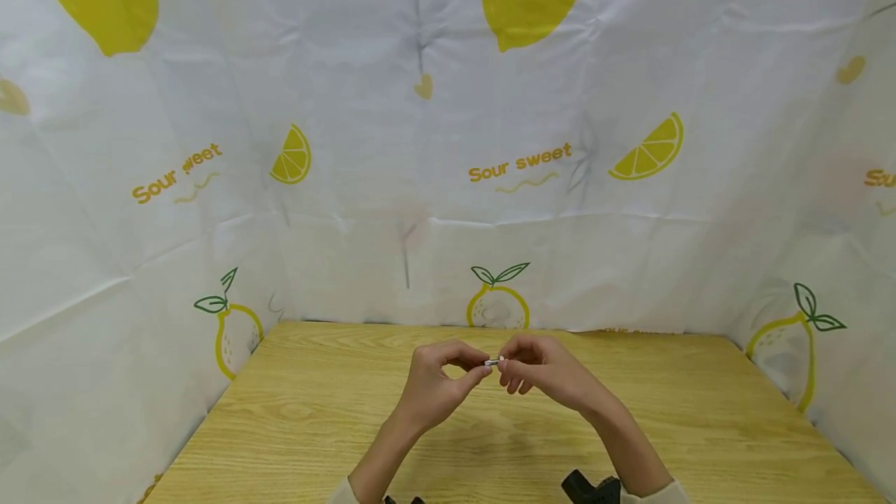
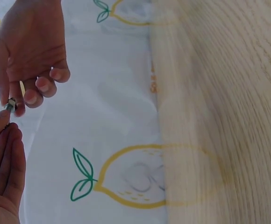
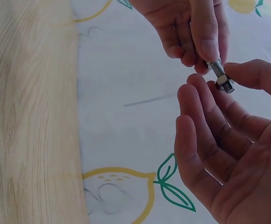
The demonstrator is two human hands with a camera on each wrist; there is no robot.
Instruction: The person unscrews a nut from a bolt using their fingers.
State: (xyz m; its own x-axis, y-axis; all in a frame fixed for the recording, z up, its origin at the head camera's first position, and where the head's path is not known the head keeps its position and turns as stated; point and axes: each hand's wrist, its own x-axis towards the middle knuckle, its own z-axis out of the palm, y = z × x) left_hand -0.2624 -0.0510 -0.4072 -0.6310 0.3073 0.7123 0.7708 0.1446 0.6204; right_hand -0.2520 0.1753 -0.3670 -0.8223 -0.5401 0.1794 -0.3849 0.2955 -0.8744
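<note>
Both hands meet above the table, at about the middle of the head view. My left hand (image 1: 434, 383) pinches one end of a small silver bolt (image 3: 217, 70) between thumb and fingers, hiding that end. A hex nut (image 3: 224, 80) sits on the threads close to the bolt's other end, whose tip sticks out past it. With thumb and index finger, my right hand (image 1: 549, 372) grips the nut from its two sides. The other fingers of the right hand are spread and loosely bent in the right wrist view.
A wood-grain table (image 1: 315, 426) lies under the hands. White sheeting with lemon prints (image 1: 378, 177) stands around its back and sides. Dark wrist-worn devices (image 1: 591, 488) show at the bottom edge of the head view.
</note>
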